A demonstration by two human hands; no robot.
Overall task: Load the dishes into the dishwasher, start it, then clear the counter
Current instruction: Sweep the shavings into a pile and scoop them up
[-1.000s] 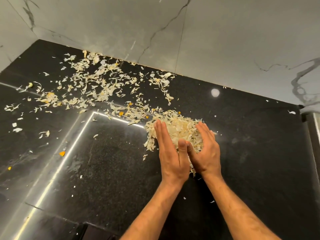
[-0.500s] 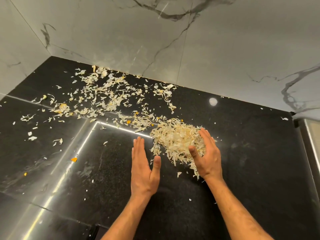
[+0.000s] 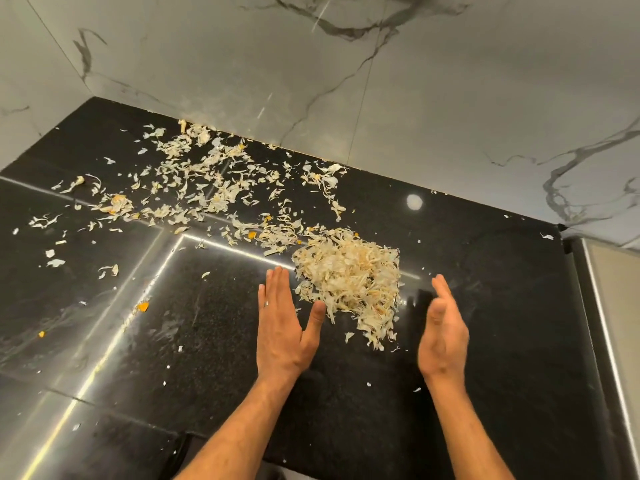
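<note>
Counter clearing is judged partly done: a heap of peelings point(image 3: 349, 271) is gathered on the black counter point(image 3: 485, 306), flanked by left hand point(image 3: 282, 322) and right hand point(image 3: 443, 327), fingers straight, nothing held. Scattered peelings point(image 3: 207, 181) remain.

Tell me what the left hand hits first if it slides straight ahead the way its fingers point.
Likely bare black stone counter first; the left hand points just left of the heaped pile of pale peel scraps, then toward scattered pale peelings. Its height above the counter is unclear.
</note>
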